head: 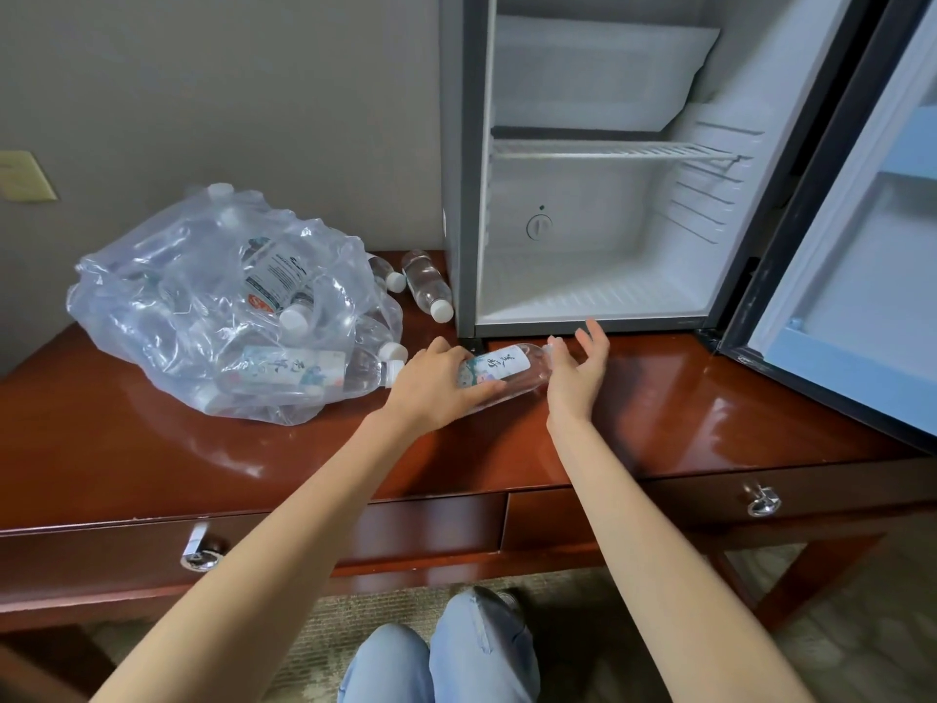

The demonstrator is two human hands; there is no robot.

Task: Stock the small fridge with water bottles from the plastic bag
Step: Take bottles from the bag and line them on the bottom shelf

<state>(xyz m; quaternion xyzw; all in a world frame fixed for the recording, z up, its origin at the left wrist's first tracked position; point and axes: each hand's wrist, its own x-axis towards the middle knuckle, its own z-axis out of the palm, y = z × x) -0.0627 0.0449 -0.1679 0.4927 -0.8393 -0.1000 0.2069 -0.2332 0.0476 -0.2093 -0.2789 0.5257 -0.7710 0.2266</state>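
Note:
My left hand grips a clear water bottle with a white label, held on its side just above the desk, cap end toward the right. Beside the cap end, my right hand is spread with straight fingers and holds nothing. A clear plastic bag with several water bottles lies on the desk at the left. The small fridge stands open behind my hands; its floor and wire shelf are bare.
Two loose bottles lie between the bag and the fridge's left wall. The fridge door swings out to the right over the red-brown desk. Drawer handles sit below the front edge. My knees show underneath.

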